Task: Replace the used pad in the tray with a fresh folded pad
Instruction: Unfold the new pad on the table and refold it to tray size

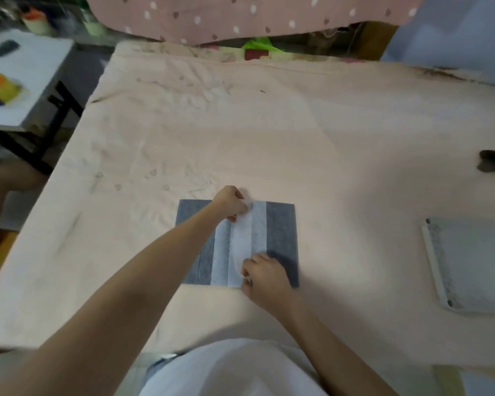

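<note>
While both hands pinch the folded pad (280, 235) flat on the tabletop (326, 132) | left hand (231, 203) far edge, right hand (265, 277) near edge | step: folding or unfolding, unclear | tray (469, 264) right of pad, apart | next: carry pad to tray.

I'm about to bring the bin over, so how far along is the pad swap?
Midway, it seems. The tray sits at the right edge; whether a pad lies in it is unclear. In hand: the left hand and right hand pinch the pad, folding it. Left: placing it in the tray.
</note>
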Tool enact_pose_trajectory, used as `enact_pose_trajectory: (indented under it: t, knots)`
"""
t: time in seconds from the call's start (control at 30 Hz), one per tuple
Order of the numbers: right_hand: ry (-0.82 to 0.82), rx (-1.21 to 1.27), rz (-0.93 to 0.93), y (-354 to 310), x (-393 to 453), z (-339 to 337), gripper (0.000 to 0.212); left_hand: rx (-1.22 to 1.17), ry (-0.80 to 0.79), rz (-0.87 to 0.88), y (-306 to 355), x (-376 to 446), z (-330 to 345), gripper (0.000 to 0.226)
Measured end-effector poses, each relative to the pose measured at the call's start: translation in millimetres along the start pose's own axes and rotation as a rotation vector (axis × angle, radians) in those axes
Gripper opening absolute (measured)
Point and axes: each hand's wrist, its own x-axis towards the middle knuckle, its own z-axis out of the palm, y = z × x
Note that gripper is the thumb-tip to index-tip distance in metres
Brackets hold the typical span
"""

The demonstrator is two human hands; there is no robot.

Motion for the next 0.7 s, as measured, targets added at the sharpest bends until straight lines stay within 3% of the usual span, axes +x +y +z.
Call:
enact_pose_trajectory:
  t: [0.13,0.3,0.4,0.53,0.7]
  knots:
    - [0.0,0.036,-0.041,4.5,2.0,14.5,0.02,-0.034,-0.014,0.003,-7.3,2.3,2.6,0.038]
    - [0.082,0.297,0.091,13.0,4.5,11.7,0.02,0.039,-0.04,-0.016,-18.0,-5.1,11.6,0.082]
    - [0.165,0.391,0.208,28.2,6.7,10.9,0.014,0.063,0.059,0.023,-37.4,-13.7,19.3,0.077]
    - [0.2,0.467,0.272,38.1,9.3,14.2,0.009,-0.097,0.005,0.055,-53.3,-25.8,29.0,0.057]
    - [0.253,0.473,0.271,31.3,10.5,11.6,0.012,-0.283,0.023,-0.009,-68.5,-29.2,35.4,0.051]
